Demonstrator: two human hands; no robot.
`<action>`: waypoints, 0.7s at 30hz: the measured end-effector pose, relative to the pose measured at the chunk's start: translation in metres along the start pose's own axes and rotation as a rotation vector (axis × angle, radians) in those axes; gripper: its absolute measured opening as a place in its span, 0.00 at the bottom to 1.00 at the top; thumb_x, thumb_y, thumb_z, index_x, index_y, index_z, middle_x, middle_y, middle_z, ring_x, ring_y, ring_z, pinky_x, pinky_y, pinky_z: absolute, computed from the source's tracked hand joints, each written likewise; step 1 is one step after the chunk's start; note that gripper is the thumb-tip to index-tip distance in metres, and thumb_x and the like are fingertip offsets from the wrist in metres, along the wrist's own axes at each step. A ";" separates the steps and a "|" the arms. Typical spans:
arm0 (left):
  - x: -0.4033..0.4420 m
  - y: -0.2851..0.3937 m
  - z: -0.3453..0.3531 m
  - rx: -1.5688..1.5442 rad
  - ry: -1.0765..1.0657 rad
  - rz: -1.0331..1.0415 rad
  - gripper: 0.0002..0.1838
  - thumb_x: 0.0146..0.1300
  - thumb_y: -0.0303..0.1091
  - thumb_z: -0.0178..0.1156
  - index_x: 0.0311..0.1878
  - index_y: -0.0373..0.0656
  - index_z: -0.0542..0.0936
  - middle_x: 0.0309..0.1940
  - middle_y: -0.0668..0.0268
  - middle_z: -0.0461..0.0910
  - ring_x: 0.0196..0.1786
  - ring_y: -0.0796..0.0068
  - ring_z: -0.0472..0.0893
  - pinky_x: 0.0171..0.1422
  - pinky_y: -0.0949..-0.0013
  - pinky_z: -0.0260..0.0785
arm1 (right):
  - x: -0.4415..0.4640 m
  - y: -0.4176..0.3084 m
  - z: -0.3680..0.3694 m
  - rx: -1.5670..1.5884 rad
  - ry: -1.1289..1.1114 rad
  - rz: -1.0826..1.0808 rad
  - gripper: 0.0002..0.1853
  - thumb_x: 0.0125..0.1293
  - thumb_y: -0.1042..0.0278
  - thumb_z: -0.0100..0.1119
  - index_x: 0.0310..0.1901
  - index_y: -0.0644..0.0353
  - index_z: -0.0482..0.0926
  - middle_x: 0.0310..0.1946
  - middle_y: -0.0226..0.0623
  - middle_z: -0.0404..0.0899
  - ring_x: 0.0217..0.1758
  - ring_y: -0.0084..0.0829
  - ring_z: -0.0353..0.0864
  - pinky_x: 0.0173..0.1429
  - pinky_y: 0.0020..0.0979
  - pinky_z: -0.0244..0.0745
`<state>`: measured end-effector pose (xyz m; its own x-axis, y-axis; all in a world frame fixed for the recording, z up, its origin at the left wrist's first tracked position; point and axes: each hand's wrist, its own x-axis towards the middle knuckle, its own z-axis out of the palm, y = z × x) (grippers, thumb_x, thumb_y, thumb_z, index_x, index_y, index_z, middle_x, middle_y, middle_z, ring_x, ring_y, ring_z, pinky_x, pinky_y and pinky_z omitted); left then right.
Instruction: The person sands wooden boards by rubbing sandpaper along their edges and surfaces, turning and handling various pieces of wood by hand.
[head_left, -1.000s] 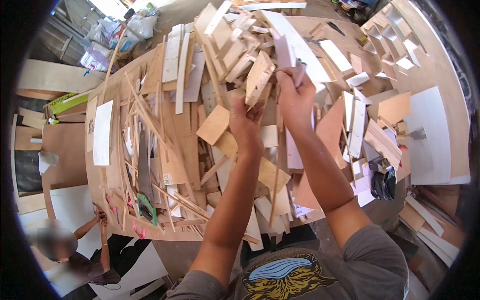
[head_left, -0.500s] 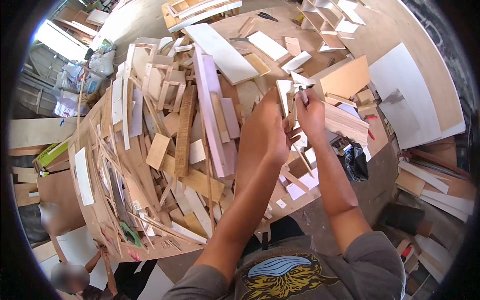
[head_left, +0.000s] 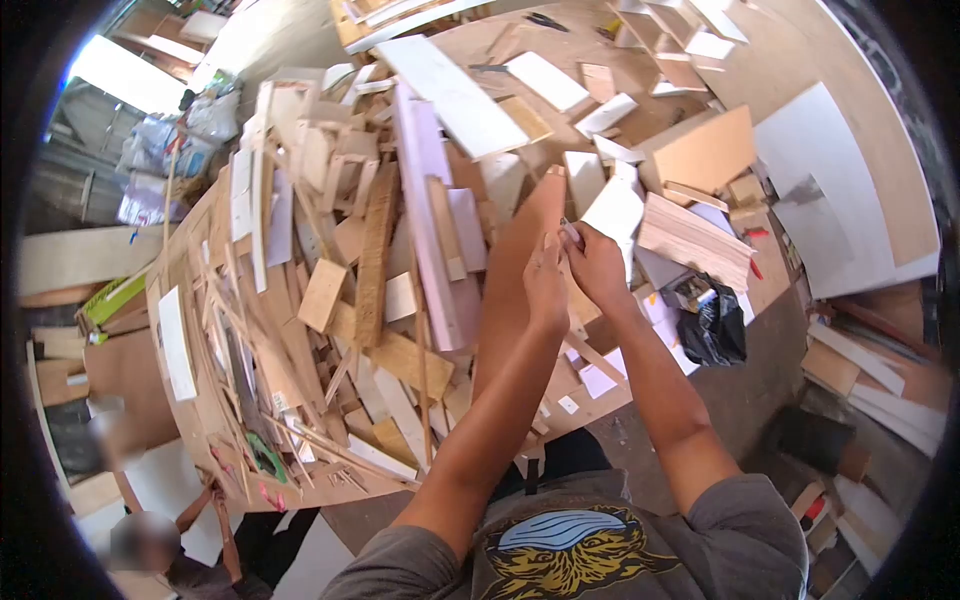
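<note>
**Two bare hands close together over a workbench of wood offcuts**

The right hand [head_left: 598, 265] pinches a slim pen-like object [head_left: 571, 231] between its fingertips. The left hand [head_left: 546, 288] is just beside it, fingers pointing away from the wearer, along the right edge of a tapered brown panel [head_left: 512, 275]; whether it grips anything cannot be told. The pen-like object lies near the panel's far end. Left of the panel are a long lilac strip [head_left: 418, 225] and a rough brown batten [head_left: 374, 260]; beyond them, a white board [head_left: 450, 95] lies aslant. To the right are a grooved wooden block [head_left: 695, 242] and, nearer the wearer, a black plastic bag [head_left: 716, 325]. A green saw handle [head_left: 265, 457] lies at the bench's left, near another person [head_left: 205, 575].
</note>
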<state>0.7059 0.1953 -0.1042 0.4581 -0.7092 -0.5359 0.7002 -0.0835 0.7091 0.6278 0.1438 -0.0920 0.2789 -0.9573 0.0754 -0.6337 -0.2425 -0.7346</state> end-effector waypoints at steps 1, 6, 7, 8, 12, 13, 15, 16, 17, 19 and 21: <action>-0.002 0.016 -0.008 -0.023 -0.037 0.070 0.12 0.81 0.37 0.53 0.53 0.41 0.82 0.43 0.71 0.80 0.46 0.83 0.77 0.49 0.75 0.67 | -0.002 -0.025 0.005 0.077 -0.032 0.000 0.10 0.73 0.63 0.61 0.45 0.61 0.84 0.30 0.51 0.84 0.32 0.51 0.86 0.39 0.45 0.79; -0.015 0.115 -0.079 -0.037 -0.037 0.242 0.25 0.82 0.38 0.52 0.72 0.28 0.72 0.61 0.60 0.80 0.61 0.75 0.79 0.67 0.72 0.71 | -0.014 -0.136 0.063 0.321 -0.139 -0.105 0.10 0.74 0.66 0.59 0.46 0.64 0.83 0.34 0.49 0.86 0.35 0.46 0.87 0.43 0.41 0.81; -0.013 0.130 -0.099 -0.035 -0.023 0.284 0.24 0.82 0.38 0.52 0.71 0.29 0.73 0.60 0.60 0.80 0.61 0.75 0.79 0.66 0.72 0.71 | -0.016 -0.153 0.079 0.352 -0.160 -0.114 0.11 0.74 0.66 0.59 0.47 0.64 0.83 0.35 0.49 0.86 0.35 0.46 0.88 0.44 0.41 0.81; -0.010 0.144 -0.120 -0.033 -0.011 0.324 0.24 0.83 0.38 0.52 0.71 0.29 0.73 0.60 0.61 0.81 0.60 0.75 0.79 0.65 0.72 0.71 | -0.017 -0.167 0.098 0.380 -0.202 -0.134 0.13 0.74 0.62 0.59 0.49 0.64 0.84 0.35 0.51 0.86 0.36 0.46 0.88 0.45 0.40 0.80; -0.003 0.199 -0.213 -0.029 0.089 0.367 0.23 0.83 0.40 0.53 0.69 0.33 0.75 0.57 0.62 0.82 0.57 0.76 0.80 0.60 0.72 0.73 | -0.025 -0.216 0.199 0.488 -0.345 -0.164 0.17 0.76 0.61 0.61 0.53 0.69 0.84 0.31 0.36 0.85 0.31 0.25 0.83 0.38 0.30 0.79; -0.004 0.213 -0.232 -0.033 0.149 0.379 0.23 0.83 0.41 0.53 0.69 0.33 0.75 0.57 0.63 0.82 0.57 0.76 0.80 0.60 0.72 0.73 | -0.027 -0.228 0.224 0.536 -0.394 -0.110 0.17 0.76 0.61 0.61 0.53 0.69 0.84 0.31 0.36 0.85 0.31 0.25 0.83 0.38 0.30 0.80; 0.016 0.226 -0.290 0.014 0.173 0.493 0.24 0.81 0.40 0.55 0.70 0.31 0.74 0.60 0.58 0.81 0.60 0.72 0.80 0.64 0.69 0.72 | -0.028 -0.256 0.277 0.625 -0.486 0.003 0.18 0.76 0.61 0.61 0.53 0.70 0.84 0.31 0.35 0.85 0.31 0.24 0.83 0.37 0.30 0.80; 0.020 0.234 -0.315 0.067 0.249 0.496 0.24 0.81 0.39 0.55 0.71 0.31 0.74 0.61 0.57 0.81 0.61 0.71 0.80 0.65 0.68 0.72 | -0.024 -0.268 0.304 0.623 -0.543 0.128 0.17 0.75 0.63 0.61 0.54 0.69 0.84 0.31 0.34 0.85 0.30 0.25 0.84 0.34 0.31 0.79; 0.023 0.241 -0.338 0.120 0.322 0.497 0.25 0.81 0.39 0.56 0.71 0.30 0.73 0.62 0.55 0.81 0.62 0.69 0.80 0.67 0.67 0.71 | -0.021 -0.278 0.333 0.687 -0.546 0.179 0.17 0.74 0.61 0.61 0.52 0.68 0.85 0.31 0.37 0.85 0.30 0.27 0.85 0.34 0.32 0.79; 0.023 0.259 -0.373 0.196 0.355 0.483 0.29 0.78 0.41 0.60 0.72 0.29 0.71 0.66 0.49 0.77 0.67 0.64 0.78 0.72 0.65 0.68 | -0.012 -0.297 0.389 0.818 -0.547 0.283 0.18 0.72 0.57 0.60 0.49 0.65 0.86 0.29 0.41 0.86 0.28 0.32 0.87 0.34 0.35 0.80; 0.016 0.280 -0.396 0.220 0.373 0.403 0.32 0.77 0.42 0.61 0.73 0.28 0.70 0.67 0.47 0.76 0.69 0.62 0.77 0.73 0.64 0.67 | 0.009 -0.314 0.437 0.786 -0.550 0.370 0.15 0.72 0.60 0.63 0.50 0.64 0.85 0.31 0.36 0.85 0.24 0.29 0.82 0.29 0.33 0.75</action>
<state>1.1258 0.4379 -0.0954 0.8537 -0.4248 -0.3013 0.3193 -0.0302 0.9472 1.1450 0.2797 -0.1552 0.5795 -0.6988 -0.4193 -0.1511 0.4135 -0.8979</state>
